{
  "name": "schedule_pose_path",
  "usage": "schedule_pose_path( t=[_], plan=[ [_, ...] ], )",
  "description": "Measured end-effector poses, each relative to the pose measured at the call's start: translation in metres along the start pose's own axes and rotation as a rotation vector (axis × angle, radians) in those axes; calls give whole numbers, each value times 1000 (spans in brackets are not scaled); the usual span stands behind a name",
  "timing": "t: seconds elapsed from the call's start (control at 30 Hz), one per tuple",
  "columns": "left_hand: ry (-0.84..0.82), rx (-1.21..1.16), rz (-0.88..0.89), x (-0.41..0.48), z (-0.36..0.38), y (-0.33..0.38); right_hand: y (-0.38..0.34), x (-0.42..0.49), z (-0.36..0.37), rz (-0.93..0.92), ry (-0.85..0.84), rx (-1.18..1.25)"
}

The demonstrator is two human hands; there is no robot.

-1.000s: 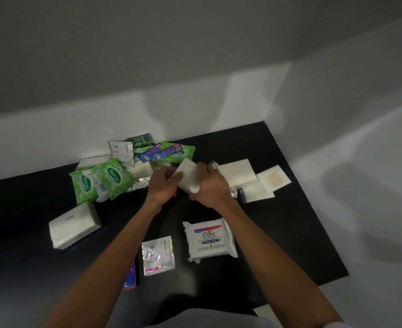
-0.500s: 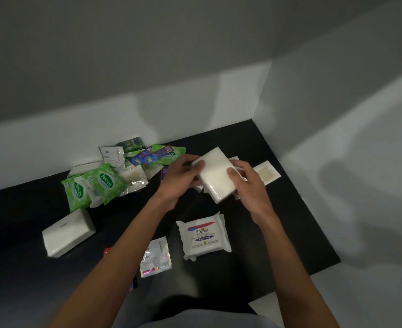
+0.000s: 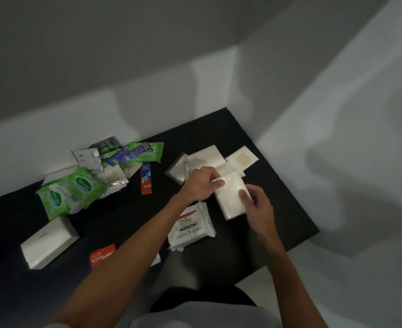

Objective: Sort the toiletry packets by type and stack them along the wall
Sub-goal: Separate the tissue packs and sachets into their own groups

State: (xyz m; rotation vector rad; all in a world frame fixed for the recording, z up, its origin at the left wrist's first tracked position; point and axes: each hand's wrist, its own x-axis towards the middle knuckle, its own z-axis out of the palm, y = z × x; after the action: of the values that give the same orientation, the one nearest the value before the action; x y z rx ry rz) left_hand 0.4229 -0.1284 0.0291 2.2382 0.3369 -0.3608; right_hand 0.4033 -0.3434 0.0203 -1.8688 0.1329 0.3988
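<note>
Both hands pinching white tissue packet [image 3: 230,197] above worktop [image 3: 266,228], toward right edge: left hand [image 3: 201,183] at far end, right hand [image 3: 257,205] at near side. Dove packet [image 3: 189,227] flat beside. Green Sanicare packets [image 3: 70,192] heaped near back-left edge.

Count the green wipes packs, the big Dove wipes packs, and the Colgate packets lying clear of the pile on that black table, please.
Green Sanicare wipes packs: 3
Dove wipes pack: 1
Colgate packets clear of the pile: 2
Total: 6
</note>
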Motion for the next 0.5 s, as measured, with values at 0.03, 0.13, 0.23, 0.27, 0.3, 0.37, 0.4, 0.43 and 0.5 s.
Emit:
schedule_pose_path(
  t=[0.03, 0.13, 0.23, 0.27, 0.3, 0.37, 0.4, 0.43, 0.5],
  plan=[
    [-19, 42, -2, 3, 5, 0, 6, -1, -1, 10, 4, -14],
    [-75, 154, 11, 7, 17, 2, 22, -1, -2, 58, 10, -54],
    [-76, 230, 35, 10, 29, 4, 35, 0, 2, 78, 19, -111],
    [-78, 253, 40, 11, 33, 3, 38, 0, 4, 78, 25, -123],
    [-82, 273, 43, 12, 36, 3, 42, 1, 5, 79, 31, -131],
    [-88, 313, 45, 13, 41, 2, 48, 1, 8, 88, 36, -146],
    [-91, 328, 44, 14, 43, 0, 50, 2, 9, 88, 39, -158],
    [-92, 337, 41, 15, 44, -1, 52, 2, 10, 82, 45, -173],
    [-91, 355, 40, 16, 45, -2, 56, 4, 13, 59, 69, -215]
  ],
)
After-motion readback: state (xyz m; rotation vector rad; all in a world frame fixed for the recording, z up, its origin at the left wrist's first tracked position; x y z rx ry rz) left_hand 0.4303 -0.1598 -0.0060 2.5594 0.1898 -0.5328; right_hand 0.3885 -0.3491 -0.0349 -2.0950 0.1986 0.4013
